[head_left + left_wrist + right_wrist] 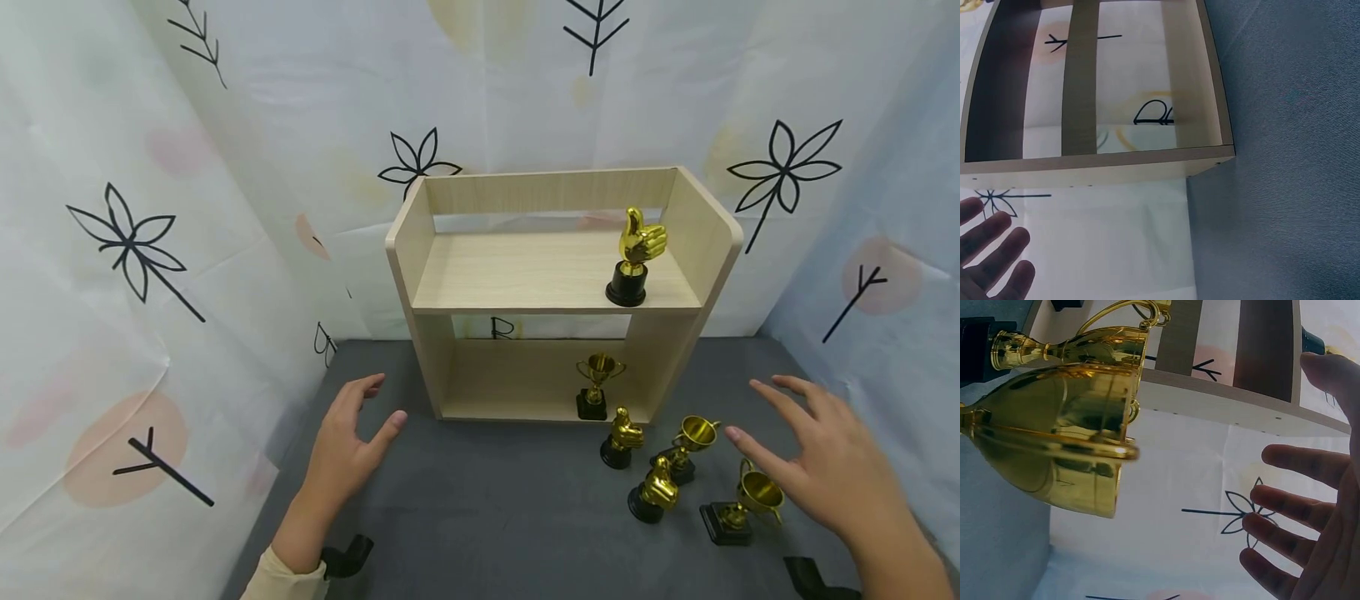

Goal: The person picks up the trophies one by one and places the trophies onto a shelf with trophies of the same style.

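In the right wrist view, the left edge cuts off the bottom of the closest gold cup (1041, 469), and its handle (1119, 450) looks blurry. The right hand (1338, 537) runs off the side. In the left wrist view, only part of the left hand (991, 265) shows, and the wooden shelf (1085, 164) runs past the top. From the head, a gold thumb (660, 485) hides some of another cup's (697, 432) black base (682, 473).

Creased, pale white sheeting (300, 125) rises behind and on both sides, its right-hand side (900, 183) tinged bluish, and bears faint yellow and pink blots. A black, line-drawn flower with pointed petals (129, 243) marks the left side above a round, peach-pink patch (93, 446) crossed by a black forked twig (168, 469). A flat, dark grey tabletop (480, 517) with a finely textured surface meets the sheeting.
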`<state>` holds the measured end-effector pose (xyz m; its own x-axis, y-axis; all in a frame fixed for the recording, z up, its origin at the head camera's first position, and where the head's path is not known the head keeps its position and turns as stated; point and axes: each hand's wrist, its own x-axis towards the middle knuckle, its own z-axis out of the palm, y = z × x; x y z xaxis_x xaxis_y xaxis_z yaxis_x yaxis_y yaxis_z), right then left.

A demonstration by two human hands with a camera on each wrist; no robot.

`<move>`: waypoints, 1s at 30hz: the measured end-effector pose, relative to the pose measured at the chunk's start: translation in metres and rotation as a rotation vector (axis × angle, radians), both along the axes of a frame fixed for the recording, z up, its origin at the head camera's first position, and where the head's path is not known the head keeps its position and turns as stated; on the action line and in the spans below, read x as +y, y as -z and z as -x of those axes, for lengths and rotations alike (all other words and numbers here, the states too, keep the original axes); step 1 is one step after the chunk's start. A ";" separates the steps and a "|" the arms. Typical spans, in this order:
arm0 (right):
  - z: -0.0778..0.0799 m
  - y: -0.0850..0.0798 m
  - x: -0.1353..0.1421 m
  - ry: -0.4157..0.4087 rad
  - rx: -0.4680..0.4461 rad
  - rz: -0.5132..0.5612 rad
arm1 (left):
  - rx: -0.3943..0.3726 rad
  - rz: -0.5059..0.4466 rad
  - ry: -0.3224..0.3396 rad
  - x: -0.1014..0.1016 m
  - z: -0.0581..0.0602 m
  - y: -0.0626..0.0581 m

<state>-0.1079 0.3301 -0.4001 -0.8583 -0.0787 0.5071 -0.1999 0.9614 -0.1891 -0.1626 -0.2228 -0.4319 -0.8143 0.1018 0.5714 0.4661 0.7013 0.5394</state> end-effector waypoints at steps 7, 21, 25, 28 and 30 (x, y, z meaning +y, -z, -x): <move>-0.002 0.008 0.002 -0.004 0.000 -0.018 | 0.026 0.000 -0.018 -0.001 0.002 0.002; -0.006 0.021 -0.003 -0.024 -0.019 0.025 | 0.057 -0.048 -0.027 0.001 0.009 0.001; -0.008 0.026 -0.006 -0.028 -0.035 0.050 | 0.064 -0.070 -0.027 0.005 0.012 -0.002; -0.010 0.028 -0.007 -0.039 -0.036 0.066 | 0.063 -0.086 -0.030 0.008 0.014 -0.003; -0.010 0.030 -0.007 -0.048 -0.026 0.073 | 0.062 -0.092 -0.036 0.009 0.015 -0.004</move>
<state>-0.0976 0.3229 -0.4302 -0.8674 -0.0832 0.4906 -0.2391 0.9343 -0.2644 -0.1772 -0.2136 -0.4282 -0.7794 0.0179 0.6263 0.4761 0.6666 0.5735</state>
